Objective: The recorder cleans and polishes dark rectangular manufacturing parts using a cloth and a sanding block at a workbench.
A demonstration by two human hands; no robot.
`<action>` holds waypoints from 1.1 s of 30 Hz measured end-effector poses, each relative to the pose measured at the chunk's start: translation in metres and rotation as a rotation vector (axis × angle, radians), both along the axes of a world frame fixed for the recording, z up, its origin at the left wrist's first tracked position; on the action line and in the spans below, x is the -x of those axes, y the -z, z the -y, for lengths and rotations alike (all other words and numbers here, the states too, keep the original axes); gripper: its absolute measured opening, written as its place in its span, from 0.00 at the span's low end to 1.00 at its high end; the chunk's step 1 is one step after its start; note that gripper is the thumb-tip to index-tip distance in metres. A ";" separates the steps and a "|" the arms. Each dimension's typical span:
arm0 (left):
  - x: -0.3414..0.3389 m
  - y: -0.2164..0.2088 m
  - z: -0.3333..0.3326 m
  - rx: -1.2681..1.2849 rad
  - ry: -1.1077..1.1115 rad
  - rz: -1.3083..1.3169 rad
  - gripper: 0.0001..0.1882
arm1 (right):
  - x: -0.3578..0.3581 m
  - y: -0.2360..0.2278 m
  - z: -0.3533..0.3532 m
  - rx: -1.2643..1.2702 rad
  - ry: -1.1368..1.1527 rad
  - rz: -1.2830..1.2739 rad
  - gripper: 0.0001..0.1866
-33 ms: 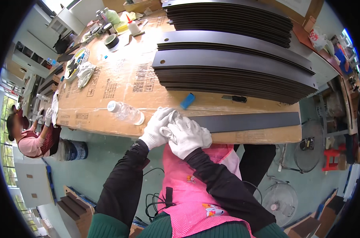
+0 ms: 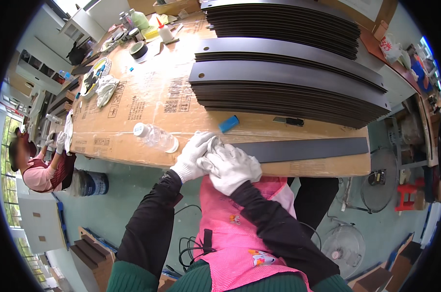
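A long dark grey strip (image 2: 308,149) lies flat along the near edge of the table. Its left end is hidden under my white-gloved hands. My left hand (image 2: 192,156) is closed over that end. Beside it, partly overlapping, my right hand (image 2: 234,169) presses down with bent fingers; what lies under them is hidden. A greyish-white fold shows between the two gloves, but whether it is cloth or glove I cannot tell. Left of my hands a clear plastic bottle (image 2: 157,138) with a white cap lies on its side. A blue block (image 2: 228,123) lies just beyond the hands.
Tall stacks of dark strips (image 2: 283,87) fill the back right of the cardboard-covered table (image 2: 152,117). A black-handled cutter (image 2: 291,121) lies before them. At the left are a basket (image 2: 95,78), a crumpled white glove (image 2: 106,90) and a tape roll (image 2: 138,49). Far left, a person (image 2: 40,165) works.
My right hand has shifted slightly to the right, its forearm moving with it. The left hand and the strip stay where they were. The view has shifted a little.
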State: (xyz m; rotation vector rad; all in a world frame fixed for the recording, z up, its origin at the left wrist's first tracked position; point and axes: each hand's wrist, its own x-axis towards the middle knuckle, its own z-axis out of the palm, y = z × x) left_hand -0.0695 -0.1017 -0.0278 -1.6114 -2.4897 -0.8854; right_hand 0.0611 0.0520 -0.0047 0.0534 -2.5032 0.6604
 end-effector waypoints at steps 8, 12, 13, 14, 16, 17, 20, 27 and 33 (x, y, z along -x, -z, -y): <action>-0.005 -0.017 0.011 0.068 -0.005 0.231 0.46 | -0.036 -0.033 -0.085 -0.091 0.044 0.212 0.10; 0.005 0.007 0.013 0.032 0.021 0.188 0.45 | -0.005 -0.001 -0.016 -0.150 -0.170 0.331 0.16; 0.008 0.013 0.016 0.011 0.053 0.157 0.45 | 0.003 0.000 -0.006 -0.104 -0.252 0.404 0.18; 0.006 0.012 0.020 0.022 0.032 0.158 0.46 | 0.003 -0.001 -0.007 -0.153 -0.254 0.328 0.17; 0.001 0.004 0.016 0.027 0.030 0.184 0.46 | -0.002 0.005 -0.043 -0.059 -0.388 0.321 0.16; 0.000 -0.004 0.011 0.033 0.043 0.205 0.47 | -0.006 0.005 -0.062 0.038 -0.507 0.310 0.16; -0.001 -0.010 0.010 0.036 0.049 0.208 0.47 | -0.002 0.008 -0.066 0.210 -0.499 0.250 0.13; 0.000 -0.005 0.015 0.011 0.032 0.174 0.44 | 0.003 -0.013 -0.042 -0.052 -0.439 0.520 0.15; -0.002 -0.008 0.013 -0.001 0.021 0.224 0.43 | 0.012 -0.010 -0.049 0.041 -0.437 0.416 0.11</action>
